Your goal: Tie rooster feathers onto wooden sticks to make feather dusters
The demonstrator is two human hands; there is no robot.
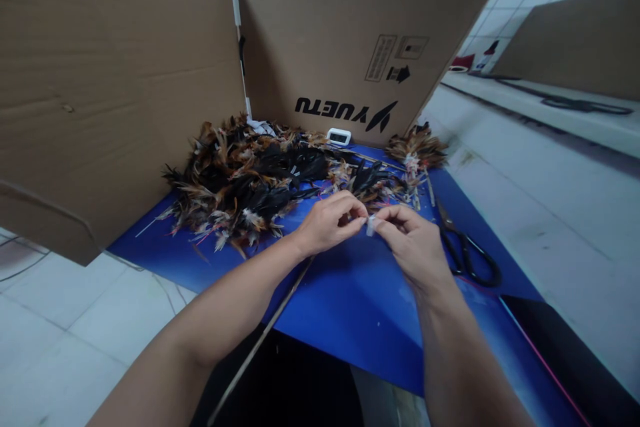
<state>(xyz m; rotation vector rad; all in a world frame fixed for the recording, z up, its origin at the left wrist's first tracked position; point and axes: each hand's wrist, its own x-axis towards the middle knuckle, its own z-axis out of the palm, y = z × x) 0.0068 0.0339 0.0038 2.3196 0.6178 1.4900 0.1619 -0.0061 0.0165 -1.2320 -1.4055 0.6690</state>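
Over the blue tabletop, my left hand and my right hand meet fingertip to fingertip. Both are closed in a pinch at a small whitish translucent strip, which looks like tape. A long thin stick slants from below my left wrist down past the table's near edge; whether the left hand also grips its upper end is hidden. Just beyond my hands lie black feathers among brown ones. Black-handled scissors rest to the right of my right hand.
A big pile of brown and black feathers covers the back left. Another feather bunch lies at the back right, a small white digital display between. Cardboard panels stand behind and left. A dark flat device lies front right.
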